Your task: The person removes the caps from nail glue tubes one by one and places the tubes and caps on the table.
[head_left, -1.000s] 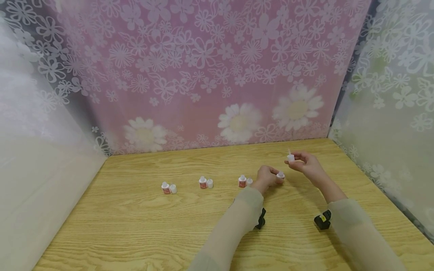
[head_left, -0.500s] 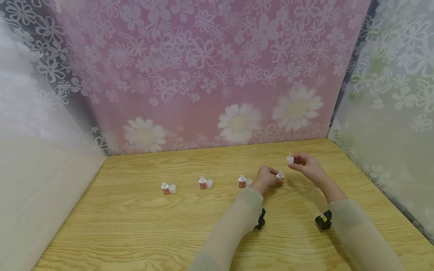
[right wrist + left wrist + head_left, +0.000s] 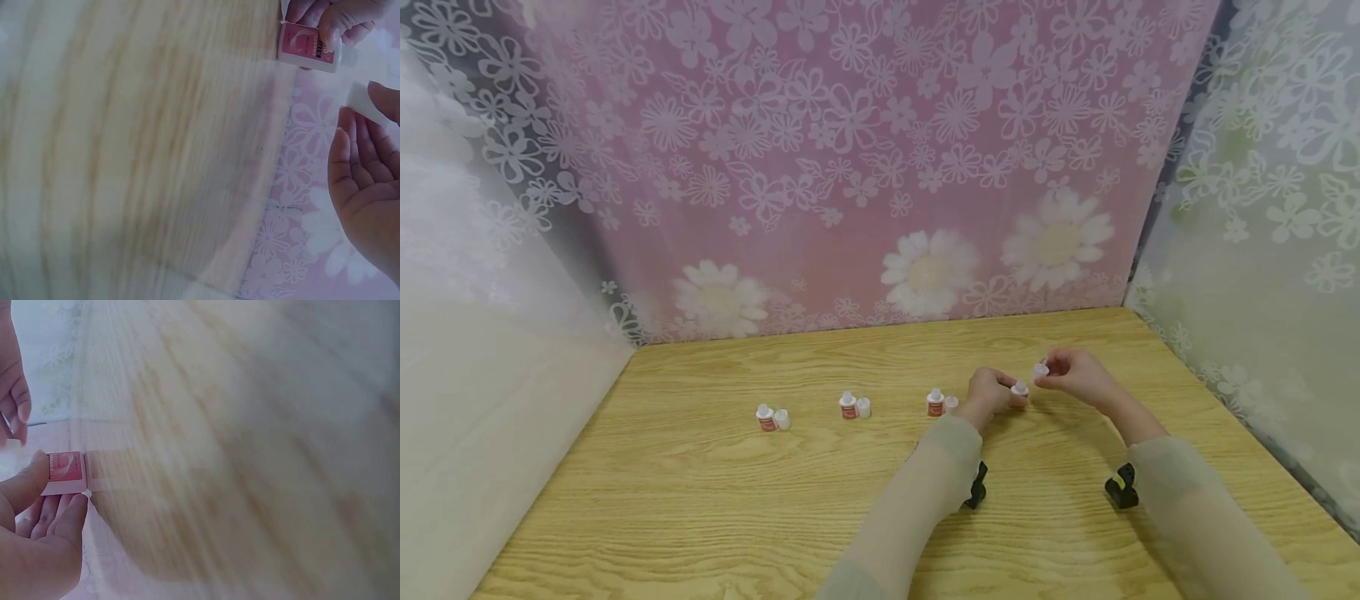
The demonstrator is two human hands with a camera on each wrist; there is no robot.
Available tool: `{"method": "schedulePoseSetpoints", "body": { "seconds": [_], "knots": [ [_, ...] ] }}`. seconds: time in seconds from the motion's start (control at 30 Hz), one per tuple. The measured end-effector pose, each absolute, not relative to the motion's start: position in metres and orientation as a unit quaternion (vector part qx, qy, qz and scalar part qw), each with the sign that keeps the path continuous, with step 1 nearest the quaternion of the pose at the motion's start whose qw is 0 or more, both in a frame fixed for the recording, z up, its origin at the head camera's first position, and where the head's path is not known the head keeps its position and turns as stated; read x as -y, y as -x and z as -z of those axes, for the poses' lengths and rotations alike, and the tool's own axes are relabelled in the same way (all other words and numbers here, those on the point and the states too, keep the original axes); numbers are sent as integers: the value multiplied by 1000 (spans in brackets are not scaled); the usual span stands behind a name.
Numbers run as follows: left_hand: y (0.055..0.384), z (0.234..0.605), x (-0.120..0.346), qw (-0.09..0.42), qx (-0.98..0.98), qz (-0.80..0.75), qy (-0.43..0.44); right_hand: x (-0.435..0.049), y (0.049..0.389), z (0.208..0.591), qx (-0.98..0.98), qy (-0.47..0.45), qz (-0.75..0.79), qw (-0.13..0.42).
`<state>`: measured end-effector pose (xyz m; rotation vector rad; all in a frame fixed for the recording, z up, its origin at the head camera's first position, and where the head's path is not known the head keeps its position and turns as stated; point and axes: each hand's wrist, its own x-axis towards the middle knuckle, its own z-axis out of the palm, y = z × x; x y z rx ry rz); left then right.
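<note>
My left hand (image 3: 989, 392) grips a small white bottle (image 3: 1019, 389) with a red label, low over the table at the right; the label shows well in the left wrist view, where thumb and fingers clasp the bottle (image 3: 66, 470). Just right of it and a little higher, my right hand (image 3: 1078, 377) pinches a small white cap (image 3: 1040, 371) between thumb and fingers. A thin pale stem points up from this cap. In the right wrist view the cap (image 3: 365, 103) is apart from the bottle (image 3: 306, 47).
Three similar red-labelled bottles stand in a row to the left: a near one (image 3: 936, 403), a middle one (image 3: 848, 406) and a far one (image 3: 766, 417). Each has a white cap beside it, such as the middle cap (image 3: 863, 407). A pink floral curtain (image 3: 880, 167) hangs behind the wooden table (image 3: 737, 517).
My right hand has lowered with the cap, turning it so that its stem tilts and shows less. The left hand and its bottle have stayed in place.
</note>
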<state>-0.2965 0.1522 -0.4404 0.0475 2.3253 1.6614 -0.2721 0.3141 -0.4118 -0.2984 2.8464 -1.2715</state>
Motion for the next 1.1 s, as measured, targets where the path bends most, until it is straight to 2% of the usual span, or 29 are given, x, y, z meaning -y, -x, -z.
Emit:
{"method": "schedulePoseSetpoints", "body": {
  "seconds": [0.5,0.73,1.1],
  "knots": [
    [295,438,-152,128,-808,-575,-19,-320,278,425,-911,191,363,29],
    [295,438,-152,134,-808,-574,-17,-313,281,425,-935,148,317,56],
    [294,436,-152,140,-808,-572,-15,-309,281,426,-937,143,312,66]
  ]
}}
